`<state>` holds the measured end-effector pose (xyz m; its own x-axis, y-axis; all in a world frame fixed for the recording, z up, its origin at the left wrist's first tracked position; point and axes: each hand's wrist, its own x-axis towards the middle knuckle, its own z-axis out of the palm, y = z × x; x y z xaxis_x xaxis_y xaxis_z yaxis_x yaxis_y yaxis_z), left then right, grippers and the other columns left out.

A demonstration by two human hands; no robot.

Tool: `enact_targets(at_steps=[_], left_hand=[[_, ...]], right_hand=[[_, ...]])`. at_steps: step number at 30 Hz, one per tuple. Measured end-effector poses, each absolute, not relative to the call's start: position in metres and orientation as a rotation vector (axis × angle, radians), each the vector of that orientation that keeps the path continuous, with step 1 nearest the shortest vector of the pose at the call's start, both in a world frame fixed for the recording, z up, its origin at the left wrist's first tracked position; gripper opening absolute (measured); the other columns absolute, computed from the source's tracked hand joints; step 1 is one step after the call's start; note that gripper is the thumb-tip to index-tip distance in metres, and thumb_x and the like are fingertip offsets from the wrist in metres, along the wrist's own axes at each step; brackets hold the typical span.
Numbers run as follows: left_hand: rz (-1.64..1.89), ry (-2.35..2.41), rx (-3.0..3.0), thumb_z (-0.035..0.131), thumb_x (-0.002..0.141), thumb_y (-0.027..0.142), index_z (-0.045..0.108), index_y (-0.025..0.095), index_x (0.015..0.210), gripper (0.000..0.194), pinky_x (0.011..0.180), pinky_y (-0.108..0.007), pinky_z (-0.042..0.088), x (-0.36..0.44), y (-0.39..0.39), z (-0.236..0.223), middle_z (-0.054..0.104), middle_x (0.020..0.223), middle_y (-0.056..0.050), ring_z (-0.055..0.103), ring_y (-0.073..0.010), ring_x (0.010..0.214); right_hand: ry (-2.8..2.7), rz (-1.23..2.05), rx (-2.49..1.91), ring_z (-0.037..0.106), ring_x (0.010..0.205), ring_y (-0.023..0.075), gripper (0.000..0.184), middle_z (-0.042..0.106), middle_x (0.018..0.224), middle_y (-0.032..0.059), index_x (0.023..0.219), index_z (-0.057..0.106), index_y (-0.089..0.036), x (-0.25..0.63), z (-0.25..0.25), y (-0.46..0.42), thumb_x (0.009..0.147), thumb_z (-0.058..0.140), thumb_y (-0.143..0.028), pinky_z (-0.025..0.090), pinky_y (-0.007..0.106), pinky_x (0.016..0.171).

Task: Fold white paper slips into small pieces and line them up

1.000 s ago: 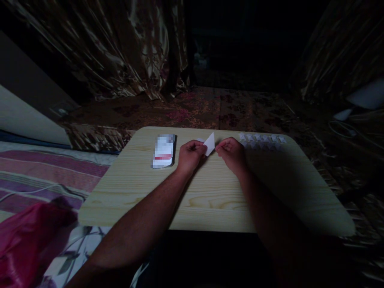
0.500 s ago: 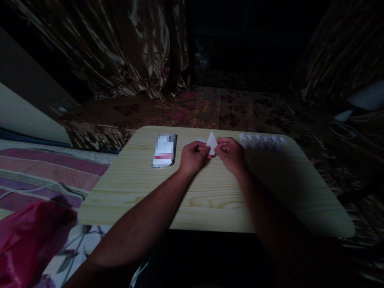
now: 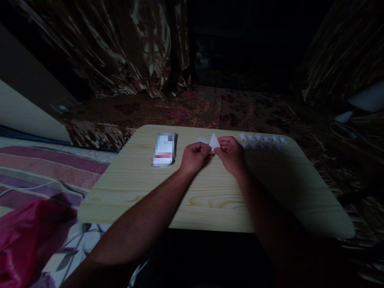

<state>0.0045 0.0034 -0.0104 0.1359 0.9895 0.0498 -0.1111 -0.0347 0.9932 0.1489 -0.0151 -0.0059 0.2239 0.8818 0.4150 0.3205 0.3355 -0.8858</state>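
A white piece of folded paper (image 3: pixel 214 142), its top a pointed triangle, is pinched between my two hands above the wooden table. My left hand (image 3: pixel 195 156) grips its left lower edge with thumb and fingers. On the other side, my right hand (image 3: pixel 231 154) presses its thumb on the paper, with the fingers behind. Another white paper (image 3: pixel 201 140) shows partly behind my left hand; whether it lies on the table or joins the held piece I cannot tell. To the right of my right hand, several small folded white paper pieces (image 3: pixel 266 139) lie in two rows.
A phone (image 3: pixel 164 149) with a blurred screen lies at the left on the wooden table (image 3: pixel 129 180). Left of the table is a bed with a striped cover (image 3: pixel 54 168) and a pink cloth (image 3: pixel 27 240). Patterned curtains (image 3: pixel 150 44) hang behind; a white lamp (image 3: pixel 367 97) is far right.
The folded paper has shifted slightly right, and its lower part is now more covered by my left fingers. My left hand has moved a little right; more white paper shows behind it.
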Motion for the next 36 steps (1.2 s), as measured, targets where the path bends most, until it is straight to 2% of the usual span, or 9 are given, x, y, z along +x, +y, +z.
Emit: enact_targets(at_steps=[5,13,20,25,29,36], left_hand=[[1.169,1.025,1.249,0.071,0.070,0.039,0.068,0.014,0.070,0.025,0.046,-0.022,0.044,0.0042,0.0032,-0.0119,0.067,0.061,-0.003,0.056,-0.0113,0.048],[1.155,0.982,1.177,0.070,0.070,0.041,0.068,0.014,0.071,0.028,0.051,-0.025,0.049,0.0080,0.0021,-0.0143,0.068,0.064,-0.004,0.060,-0.0129,0.051],[1.276,1.100,1.434,0.070,0.070,0.035,0.073,0.015,0.073,0.020,0.054,-0.021,0.042,0.0025,0.0036,-0.0119,0.067,0.064,-0.002,0.056,-0.0113,0.056],[1.298,1.052,1.385,0.069,0.070,0.032,0.068,0.015,0.076,0.019,0.049,-0.021,0.038,0.0025,0.0046,-0.0146,0.064,0.061,-0.001,0.051,-0.0097,0.051],[1.284,1.073,1.380,0.068,0.071,0.033,0.066,0.015,0.074,0.018,0.047,-0.021,0.036,0.0041,0.0042,-0.0172,0.063,0.059,-0.001,0.050,-0.0091,0.048],[1.259,1.004,1.282,0.070,0.070,0.033,0.065,0.015,0.077,0.020,0.045,-0.021,0.036,0.0059,0.0036,-0.0150,0.063,0.058,-0.001,0.049,-0.0090,0.046]], right_hand=[[-1.451,0.463,-1.291,0.062,0.065,0.0136,0.010,0.066,0.075,-0.0014,0.083,0.063,-0.021,0.1486,-0.0020,-0.0214,0.074,0.064,-0.025,0.048,0.024,0.059],[-1.410,0.390,-1.309,0.066,0.075,0.0160,0.019,0.070,0.083,0.0013,0.093,0.067,-0.022,0.1465,-0.0053,-0.0196,0.075,0.063,-0.024,0.053,0.027,0.067],[-1.423,0.383,-1.295,0.066,0.074,0.0159,0.018,0.071,0.084,0.0010,0.093,0.069,-0.023,0.1468,-0.0064,-0.0193,0.076,0.065,-0.026,0.054,0.028,0.067],[-1.493,0.318,-1.318,0.064,0.069,0.0152,0.023,0.070,0.087,0.0015,0.098,0.070,-0.023,0.1459,-0.0070,-0.0199,0.076,0.064,-0.024,0.053,0.029,0.068],[-1.562,0.211,-1.347,0.063,0.073,0.0163,0.028,0.069,0.094,0.0038,0.104,0.070,-0.024,0.1470,-0.0053,-0.0206,0.077,0.062,-0.022,0.053,0.030,0.071],[-1.551,0.193,-1.364,0.064,0.073,0.0172,0.023,0.070,0.089,0.0035,0.098,0.072,-0.023,0.1468,-0.0045,-0.0217,0.078,0.063,-0.026,0.053,0.031,0.072]])
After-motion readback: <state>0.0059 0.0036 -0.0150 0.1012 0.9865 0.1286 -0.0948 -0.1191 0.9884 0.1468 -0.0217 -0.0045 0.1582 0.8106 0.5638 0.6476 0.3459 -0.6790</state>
